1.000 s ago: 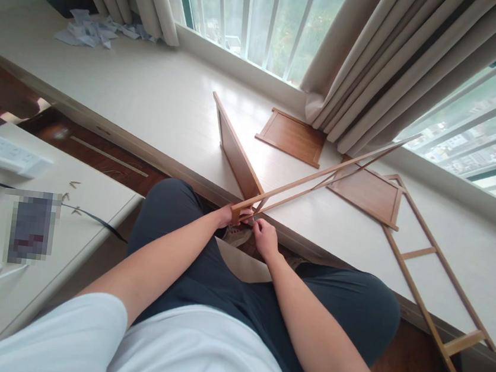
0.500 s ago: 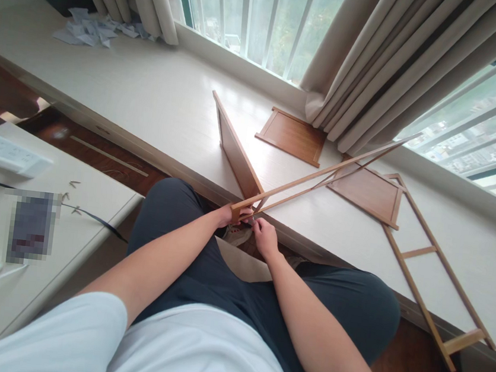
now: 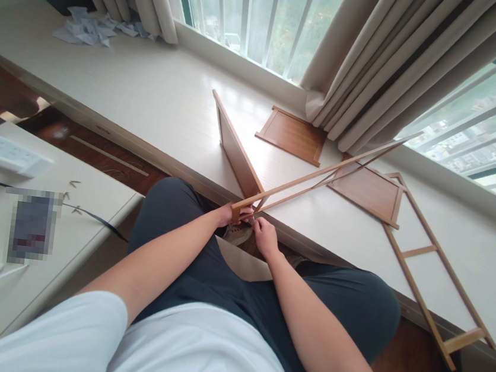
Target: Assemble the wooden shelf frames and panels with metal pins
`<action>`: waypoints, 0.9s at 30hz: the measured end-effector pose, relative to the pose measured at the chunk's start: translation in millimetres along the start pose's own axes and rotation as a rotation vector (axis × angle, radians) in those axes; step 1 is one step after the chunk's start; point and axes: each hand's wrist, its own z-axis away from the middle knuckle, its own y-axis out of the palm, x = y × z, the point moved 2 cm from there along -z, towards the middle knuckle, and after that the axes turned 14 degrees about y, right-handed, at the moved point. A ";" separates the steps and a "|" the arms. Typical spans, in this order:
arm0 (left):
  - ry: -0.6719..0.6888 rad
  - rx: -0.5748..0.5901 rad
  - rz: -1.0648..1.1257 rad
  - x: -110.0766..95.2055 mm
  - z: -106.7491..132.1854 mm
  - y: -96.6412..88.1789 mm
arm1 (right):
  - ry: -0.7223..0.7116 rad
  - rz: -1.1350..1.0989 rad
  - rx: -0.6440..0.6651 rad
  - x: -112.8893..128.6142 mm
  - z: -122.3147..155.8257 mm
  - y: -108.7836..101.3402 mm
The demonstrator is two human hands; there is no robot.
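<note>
My left hand (image 3: 231, 214) is closed round the near end of a long wooden frame (image 3: 302, 177), which slants up and away to the right. A wooden panel (image 3: 238, 149) stands on its edge and meets this frame close to the hand. The fingers of my right hand (image 3: 265, 236) are pinched at the frame's near corner, on a small, thin metallic thing (image 3: 252, 218) too small to name. Both hands are above the gap between my knees, by the ledge's front edge.
Two flat wooden panels (image 3: 292, 136) and a second wooden frame (image 3: 419, 252) lie on the white ledge (image 3: 150, 97). Crumpled papers (image 3: 85, 29) are at the far left. On the left table (image 3: 95, 186) are several small metal pieces (image 3: 77, 210), a cable and a power strip (image 3: 14, 154).
</note>
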 end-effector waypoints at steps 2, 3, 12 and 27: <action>0.002 0.004 -0.005 0.8 -0.6 -0.2 | 0.003 -0.004 0.001 -0.7 -0.5 0.6; 0.003 0.008 -0.009 1.2 -0.8 -0.3 | 0.002 -0.002 0.000 -0.8 -0.7 0.8; -0.005 0.007 -0.014 3.9 -3.6 -1.9 | -0.014 -0.046 0.001 1.1 0.5 -0.9; -0.015 0.003 0.019 1.4 -2.0 -0.1 | 0.003 -0.119 0.035 1.0 0.3 -0.3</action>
